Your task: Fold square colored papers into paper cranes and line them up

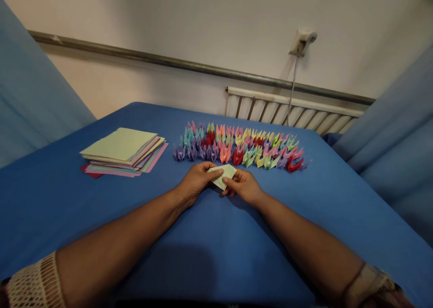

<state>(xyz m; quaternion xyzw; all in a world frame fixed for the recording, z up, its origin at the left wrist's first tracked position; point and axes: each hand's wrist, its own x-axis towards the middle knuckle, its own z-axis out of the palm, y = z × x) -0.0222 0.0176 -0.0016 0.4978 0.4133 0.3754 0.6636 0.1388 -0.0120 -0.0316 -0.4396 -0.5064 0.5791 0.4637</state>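
Note:
A small pale yellow-green folded paper (227,171) is held between both hands, a little in front of the rows of paper cranes. My left hand (196,181) grips its left side, thumb on top and fingers behind. On the right, my right hand (244,185) pinches the lower right part, with its thumb lying across the paper and its fingertips beneath. Creases show on the paper's upper face; its underside is hidden. Just beyond the hands stand many folded paper cranes (225,153) in purple, pink, red, yellow and green.
A stack of coloured paper sheets (122,144), pale yellow on top, lies to the left on the blue-covered table (189,263). Behind are a metal rail (169,61), a radiator (267,105) and a wall socket (300,43) with a cable. Blue curtains (399,114) hang at both sides.

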